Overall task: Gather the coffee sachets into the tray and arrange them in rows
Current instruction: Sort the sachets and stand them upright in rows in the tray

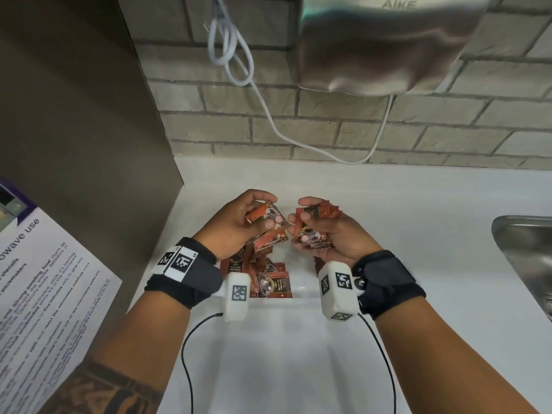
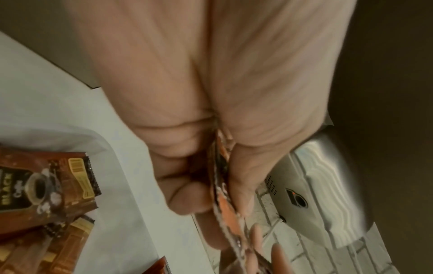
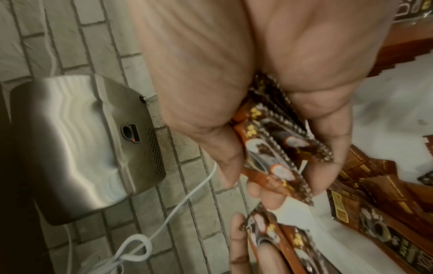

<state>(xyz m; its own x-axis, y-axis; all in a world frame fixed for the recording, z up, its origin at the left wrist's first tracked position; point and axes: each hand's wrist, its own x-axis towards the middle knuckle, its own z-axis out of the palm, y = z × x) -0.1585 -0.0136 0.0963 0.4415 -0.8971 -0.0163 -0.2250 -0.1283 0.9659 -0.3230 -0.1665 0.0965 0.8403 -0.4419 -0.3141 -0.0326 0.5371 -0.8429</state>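
Holding small stacks of coffee sachets in both hands above the white tray

The left hand had its fingers curled round a few sachets and the right hand gripped a thicker stack, edges together, probably so they could be squared up before being laid in rows. Both stacks hung just above the far end of the tray, where more loose sachets lay jumbled, partly hidden under the wrists and the wrist cameras. How many sachets each hand held could not be told; the wrist views were blurred and showed only edges. A steel hand dryer hung on the brick wall beyond, a sink was cut off at right
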